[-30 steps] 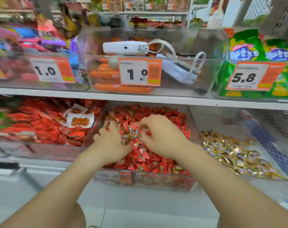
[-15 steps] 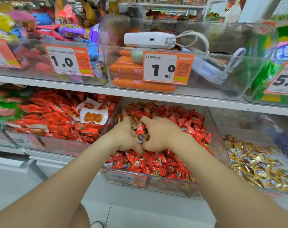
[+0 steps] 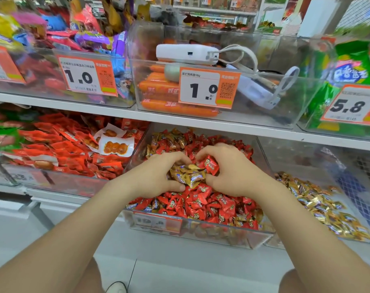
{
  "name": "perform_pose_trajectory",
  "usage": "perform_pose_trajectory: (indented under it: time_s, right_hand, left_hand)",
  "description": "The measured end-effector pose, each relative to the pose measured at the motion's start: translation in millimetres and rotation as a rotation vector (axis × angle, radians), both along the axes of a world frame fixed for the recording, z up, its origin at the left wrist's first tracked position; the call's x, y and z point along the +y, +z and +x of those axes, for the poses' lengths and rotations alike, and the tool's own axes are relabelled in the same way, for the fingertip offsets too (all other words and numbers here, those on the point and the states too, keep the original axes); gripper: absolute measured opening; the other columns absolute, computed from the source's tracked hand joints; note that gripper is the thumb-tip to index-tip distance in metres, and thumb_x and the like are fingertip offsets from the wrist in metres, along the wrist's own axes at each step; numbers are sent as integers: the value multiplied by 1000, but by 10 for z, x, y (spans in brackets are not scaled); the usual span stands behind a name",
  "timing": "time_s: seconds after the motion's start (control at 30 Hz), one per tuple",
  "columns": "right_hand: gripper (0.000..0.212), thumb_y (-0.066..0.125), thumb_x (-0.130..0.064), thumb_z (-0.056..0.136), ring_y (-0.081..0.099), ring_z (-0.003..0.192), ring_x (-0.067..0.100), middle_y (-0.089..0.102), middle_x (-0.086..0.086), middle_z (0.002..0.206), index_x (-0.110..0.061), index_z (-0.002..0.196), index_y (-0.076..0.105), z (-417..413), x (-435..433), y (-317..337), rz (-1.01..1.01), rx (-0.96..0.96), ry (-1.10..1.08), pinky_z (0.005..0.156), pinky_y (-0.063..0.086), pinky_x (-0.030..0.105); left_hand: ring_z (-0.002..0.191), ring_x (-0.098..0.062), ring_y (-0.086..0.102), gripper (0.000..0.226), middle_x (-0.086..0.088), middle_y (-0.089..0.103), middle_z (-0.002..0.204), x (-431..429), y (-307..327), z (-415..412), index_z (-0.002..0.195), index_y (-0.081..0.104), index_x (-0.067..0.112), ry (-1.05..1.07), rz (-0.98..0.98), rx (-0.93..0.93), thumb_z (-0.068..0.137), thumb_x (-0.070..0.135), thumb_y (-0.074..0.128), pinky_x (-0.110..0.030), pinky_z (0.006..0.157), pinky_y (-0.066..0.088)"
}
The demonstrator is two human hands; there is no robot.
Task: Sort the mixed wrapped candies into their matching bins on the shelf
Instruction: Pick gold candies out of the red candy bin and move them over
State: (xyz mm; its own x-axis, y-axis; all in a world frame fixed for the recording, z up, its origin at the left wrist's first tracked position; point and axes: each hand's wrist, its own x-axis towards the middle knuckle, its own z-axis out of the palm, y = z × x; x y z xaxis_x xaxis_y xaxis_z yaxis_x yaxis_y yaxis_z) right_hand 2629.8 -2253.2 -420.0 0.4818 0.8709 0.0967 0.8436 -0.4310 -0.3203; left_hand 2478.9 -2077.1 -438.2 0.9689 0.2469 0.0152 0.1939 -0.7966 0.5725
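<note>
Here | shop aisle | white shelf [image 3: 201,121] | clear bin [image 3: 201,234] | pale floor [image 3: 169,271]

Left hand [image 3: 156,176] and right hand [image 3: 232,172] sit close together, knuckles up, fingers [image 3: 176,158] curled in a grip.

Your middle bin [image 3: 222,240] is clear, glossy plastic with smooth walls. The red candies [image 3: 209,206] in it wear shiny, crinkled film. The gold candies [image 3: 190,176] on top of them gleam like creased metallic foil. More lie in the right bin [image 3: 296,153], which is the same clear plastic. The left packets [image 3: 59,144] are glossy red film too. Farther up, the sausages [image 3: 175,108] have a slick orange plastic skin. The power bank [image 3: 184,53] above them is smooth white plastic with a soft sheen. The price tag [image 3: 201,87] looks like matt card. The shelf [image 3: 264,130] is smooth and white, and the floor [image 3: 180,271] shows smooth pale tiles.
</note>
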Motion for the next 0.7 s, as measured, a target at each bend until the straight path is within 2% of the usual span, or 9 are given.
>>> perform_pose_trajectory:
  time_s: [0.07,0.17,0.3,0.33,0.4,0.47,0.53,0.6,0.7]
  right_hand:
    - [61,61,-45,67,51,125,29,56,-4,127,-49,128,57,-4,-90,45,-41,13,-43,108,43,55]
    - [66,57,-31,65,45,128,28,52,-3,130,-45,130,57,-25,-194,110,-50,54,-63,112,39,53]
    - [56,61,-9,70,51,122,16,60,-8,123,-31,121,68,-133,-173,131,161,52,31,106,44,41]
    - [50,63,-10,73,51,118,12,62,-10,120,-30,118,69,-203,-139,125,196,58,76,103,45,36]
    - [35,69,-28,80,52,111,10,63,-12,114,-31,114,66,-341,-54,76,190,9,179,98,46,32]
    - [48,74,-55,80,54,108,15,62,-9,114,-30,117,57,-435,49,0,47,-84,233,95,48,38]
    - [66,77,-67,78,56,106,20,63,-5,116,-27,123,50,-439,137,-65,-100,-177,222,91,47,42]
    - [61,79,-62,81,59,104,22,66,-4,112,-26,122,52,-401,194,-86,-87,-193,205,85,47,41]
    - [41,80,-47,87,63,99,22,67,-5,102,-29,117,59,-349,206,-91,-23,-105,186,82,53,42]
  left_hand:
    - [118,-9,55,62,17,61,126,3,-12,-25,133,55,47,6,31,20,82,37,89,-40,104,48]
    - [122,-11,53,59,13,61,128,17,-25,-53,127,56,51,27,71,10,80,40,90,-41,104,49]
    - [115,-9,53,50,16,62,120,12,-22,-79,122,61,44,10,162,-9,80,38,89,-38,100,49]
    - [111,-9,54,48,15,60,117,11,-16,-77,120,63,41,2,180,-25,80,38,90,-36,98,48]
    - [103,-10,52,44,13,56,109,14,-14,-65,115,65,35,-10,206,-49,79,38,90,-34,91,47]
    - [101,-12,54,40,12,57,105,37,-29,-51,112,64,30,-15,205,-47,81,38,88,-34,87,47]
    - [104,-12,57,37,13,62,107,61,-54,-52,111,62,29,-25,176,-35,84,39,85,-33,88,48]
    - [102,-11,60,39,14,66,107,86,-74,-64,113,62,30,-35,167,-24,85,45,84,-35,86,50]
    - [83,-9,58,33,8,66,96,109,-62,-101,110,64,33,-12,152,-40,86,46,83,-35,70,47]
